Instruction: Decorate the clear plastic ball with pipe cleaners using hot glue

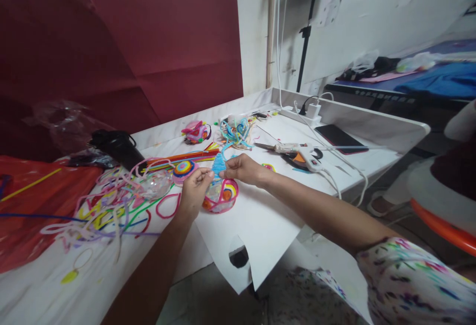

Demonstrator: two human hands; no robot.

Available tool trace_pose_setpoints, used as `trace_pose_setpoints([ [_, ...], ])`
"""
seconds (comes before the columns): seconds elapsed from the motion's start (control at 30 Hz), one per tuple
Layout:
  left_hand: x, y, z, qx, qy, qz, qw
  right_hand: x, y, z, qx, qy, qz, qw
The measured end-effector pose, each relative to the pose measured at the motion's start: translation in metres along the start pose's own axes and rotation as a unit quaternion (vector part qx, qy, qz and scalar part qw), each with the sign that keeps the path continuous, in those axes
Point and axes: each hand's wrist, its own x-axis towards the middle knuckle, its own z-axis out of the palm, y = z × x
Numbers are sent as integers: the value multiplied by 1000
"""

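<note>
Between both hands is a flat light-blue piece (218,164) of closely laid pipe cleaner, with a loose strand curling up from it. My left hand (196,188) pinches its left edge, and my right hand (243,168) pinches its right side; both hands are closed. Just below the fingers sits a rounded, clear-sided object (222,205) edged in pink pipe cleaner, with striped coils on it; whether it touches the blue piece I cannot tell. A rainbow-coloured coiled disc (184,170) lies beside my left hand.
A glue gun (307,157) and scissors (265,147) lie right of my hands, near a dark phone (342,139) and a power strip (301,116). Tangled pipe cleaners (107,211) spread leftward. Cut white paper (260,226) overhangs the table's front edge. A person sits far right.
</note>
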Motion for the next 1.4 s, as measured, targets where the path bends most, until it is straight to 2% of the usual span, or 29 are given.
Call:
trace_pose_setpoints([
  [0.3, 6, 1, 2, 11, -2, 12, 1000, 5, 4, -3, 10, -14, -5, 1000],
  [0.57, 7, -4, -2, 14, -4, 8, 1000, 2, 7, -8, 134, -13, 34, 990],
  [0.73, 8, -5, -2, 15, 1, 3, 1000, -9, 12, -14, 155, 5, 44, 987],
  [0.93, 9, -8, -6, 12, -1, 1, 1000, -27, 18, -31, 100, 50, 10, 994],
  [1.13, 9, -10, -8, 7, 2, -7, 1000, -50, 20, -50, 18, 100, 19, 995],
  [1.4, 10, -11, -7, 5, 11, -14, 1000, -67, 37, -52, -48, 81, 43, 995],
])
